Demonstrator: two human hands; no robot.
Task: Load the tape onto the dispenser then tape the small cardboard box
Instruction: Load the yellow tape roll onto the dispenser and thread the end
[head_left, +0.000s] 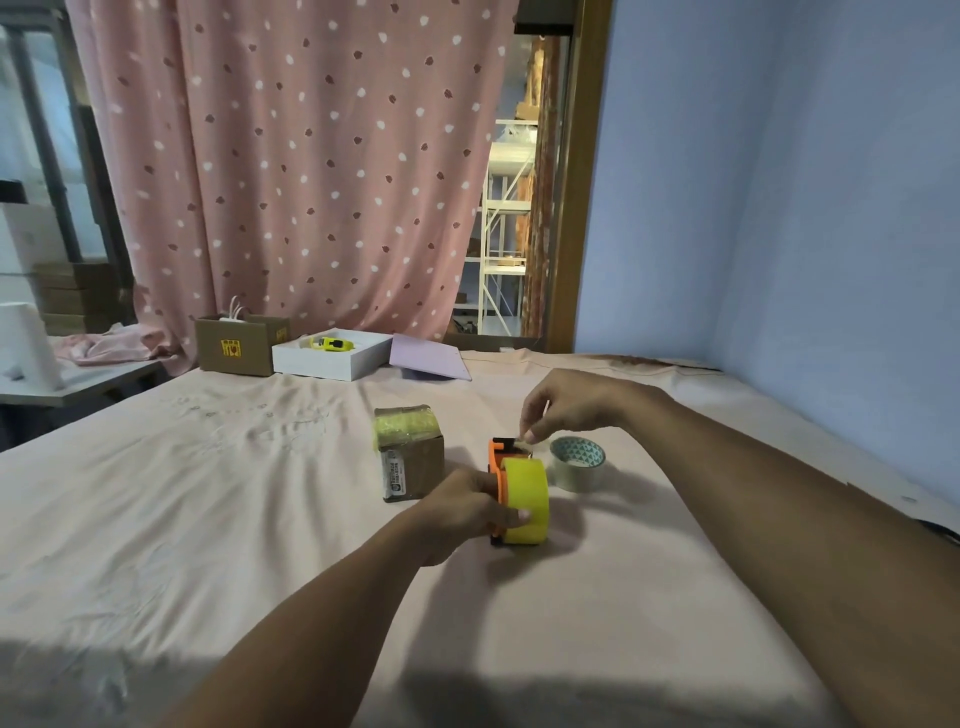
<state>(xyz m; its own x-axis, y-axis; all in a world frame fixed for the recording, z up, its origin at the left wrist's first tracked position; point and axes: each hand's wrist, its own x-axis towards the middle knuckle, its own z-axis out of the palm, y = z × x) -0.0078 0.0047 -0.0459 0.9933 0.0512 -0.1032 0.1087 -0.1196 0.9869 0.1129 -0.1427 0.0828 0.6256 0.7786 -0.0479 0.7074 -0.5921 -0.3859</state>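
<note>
— What's in the shot?

— A person at a cloth-covered desk (208, 519), loading tape. The left hand (462, 512) is closed around an orange dispenser (497, 467) that already carries a yellow roll (525, 501); thumb on the roll's face, fingers behind the frame. The right hand (566, 408) hovers over the dispenser's far end, thumb and forefinger pinched together there. Whether they hold the tape's loose end, I cannot tell; it is too small to see.

— And the box?

— The small box (410, 454) stands just left of the dispenser, apart from it, yellow tape already glinting across its top. A second roll (577, 462), clear with a patterned core, lies just right of the dispenser.

— How will the things handle?

— Light, all of it, I'd judge. The dispenser is stiff plastic, best gripped by the frame as now, away from the cutter end. The tape's end is thin, sticky and prone to folding on itself, so a fingertip pinch at the very edge suits it. The box looks light enough to slide under a pull; it will likely want a steadying hand.

— The room?

— Pale pink cloth, wrinkled and soft, not much grip. Behind: a larger carton (236, 345), a white tray (332, 356), a pink spotted curtain (296, 156), a blue wall (779, 208) at right.
</note>
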